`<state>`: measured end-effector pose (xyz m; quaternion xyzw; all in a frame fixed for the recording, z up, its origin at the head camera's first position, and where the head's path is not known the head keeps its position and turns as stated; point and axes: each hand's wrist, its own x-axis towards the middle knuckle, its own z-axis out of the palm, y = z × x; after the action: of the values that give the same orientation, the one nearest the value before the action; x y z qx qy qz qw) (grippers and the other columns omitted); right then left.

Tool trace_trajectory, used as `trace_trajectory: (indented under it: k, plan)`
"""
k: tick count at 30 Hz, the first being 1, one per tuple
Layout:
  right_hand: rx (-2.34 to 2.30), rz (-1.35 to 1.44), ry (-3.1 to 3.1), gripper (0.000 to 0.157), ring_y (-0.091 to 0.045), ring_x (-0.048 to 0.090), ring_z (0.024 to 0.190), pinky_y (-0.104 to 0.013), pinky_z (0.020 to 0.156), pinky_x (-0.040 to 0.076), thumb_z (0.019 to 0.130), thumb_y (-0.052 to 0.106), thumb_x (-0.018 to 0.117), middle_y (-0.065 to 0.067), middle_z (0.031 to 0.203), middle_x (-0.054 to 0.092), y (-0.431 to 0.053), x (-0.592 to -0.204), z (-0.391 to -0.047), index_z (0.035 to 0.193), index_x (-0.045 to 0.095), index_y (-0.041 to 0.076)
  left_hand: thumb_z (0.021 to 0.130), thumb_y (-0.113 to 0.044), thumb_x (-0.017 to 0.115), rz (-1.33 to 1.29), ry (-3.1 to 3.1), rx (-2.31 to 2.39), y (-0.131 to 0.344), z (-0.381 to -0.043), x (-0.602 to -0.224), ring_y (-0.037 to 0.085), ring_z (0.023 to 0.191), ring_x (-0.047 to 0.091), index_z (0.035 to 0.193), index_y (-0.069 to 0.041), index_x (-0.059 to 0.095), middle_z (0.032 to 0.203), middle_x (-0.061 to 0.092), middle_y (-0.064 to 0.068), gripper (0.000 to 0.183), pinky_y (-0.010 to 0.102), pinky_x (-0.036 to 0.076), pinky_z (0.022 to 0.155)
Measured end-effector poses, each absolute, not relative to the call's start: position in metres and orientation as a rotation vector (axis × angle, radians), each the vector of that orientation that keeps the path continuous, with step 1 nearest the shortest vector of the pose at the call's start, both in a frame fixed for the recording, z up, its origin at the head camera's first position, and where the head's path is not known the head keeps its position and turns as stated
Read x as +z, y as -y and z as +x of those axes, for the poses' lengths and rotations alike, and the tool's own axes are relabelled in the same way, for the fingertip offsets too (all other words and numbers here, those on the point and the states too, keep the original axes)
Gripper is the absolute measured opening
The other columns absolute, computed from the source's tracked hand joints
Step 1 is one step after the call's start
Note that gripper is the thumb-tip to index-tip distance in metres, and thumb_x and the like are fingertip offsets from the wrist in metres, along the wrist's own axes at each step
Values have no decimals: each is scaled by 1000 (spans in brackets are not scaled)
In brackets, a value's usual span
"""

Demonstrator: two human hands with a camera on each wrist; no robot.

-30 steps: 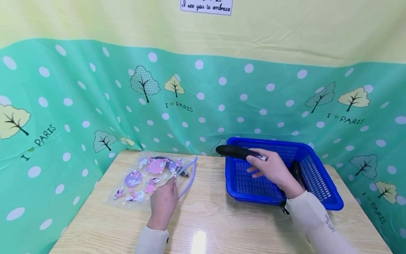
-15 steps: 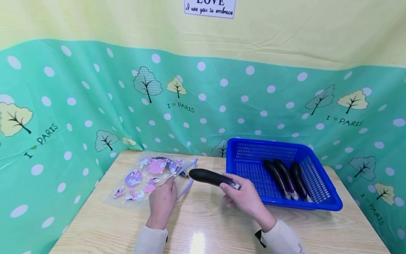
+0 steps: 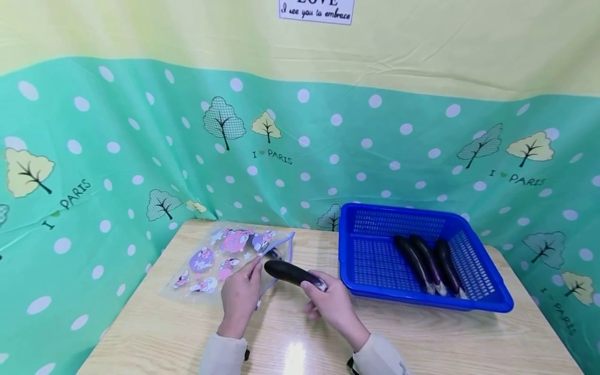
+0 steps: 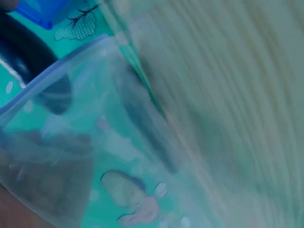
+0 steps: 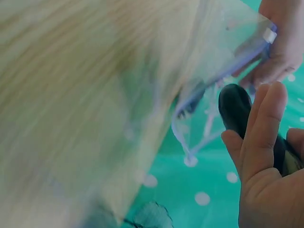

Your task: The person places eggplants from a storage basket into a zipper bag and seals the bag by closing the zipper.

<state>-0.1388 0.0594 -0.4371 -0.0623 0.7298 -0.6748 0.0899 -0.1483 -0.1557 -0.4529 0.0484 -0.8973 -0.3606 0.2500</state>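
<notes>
My left hand pinches the upper edge of a clear zip bag with pink and purple cartoon prints, holding its mouth parted toward the right. One eggplant lies inside the bag, its pale stem end near the opening. In my right hand is a second dark eggplant, gripped near its stem end, its rounded tip pointing left at the bag's mouth. The right wrist view shows this eggplant close to the purple zip edge, with the fingers along it.
A blue plastic basket stands at the right of the wooden table. Several eggplants lie side by side in its right half. A green and yellow printed curtain hangs behind and beside the table.
My right hand has carried its eggplant from over the basket leftward and down to the bag's mouth. My left hand keeps hold of the bag's edge, and the mouth has parted more.
</notes>
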Motion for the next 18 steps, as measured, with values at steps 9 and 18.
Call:
trace_trajectory:
  k: [9, 18]
  plan:
    - [-2126, -45, -1886, 48, -27, 72, 62, -38, 54, 59, 100, 19, 65, -33, 118, 64, -34, -452, -159, 137, 54, -9, 99, -14, 66, 208, 2413, -1247, 156, -149, -452, 15, 50, 42, 124, -6, 73, 107, 74, 14, 26, 32, 36, 48]
    - [-2104, -34, -1745, 44, -23, 71, 62, -34, 57, 59, 97, 8, 64, -27, 116, 67, -19, -466, -179, 135, 54, -11, 96, -5, 65, 214, 2360, -1337, 156, -151, -452, 12, 50, 45, 122, -5, 73, 102, 75, 12, 27, 29, 39, 47]
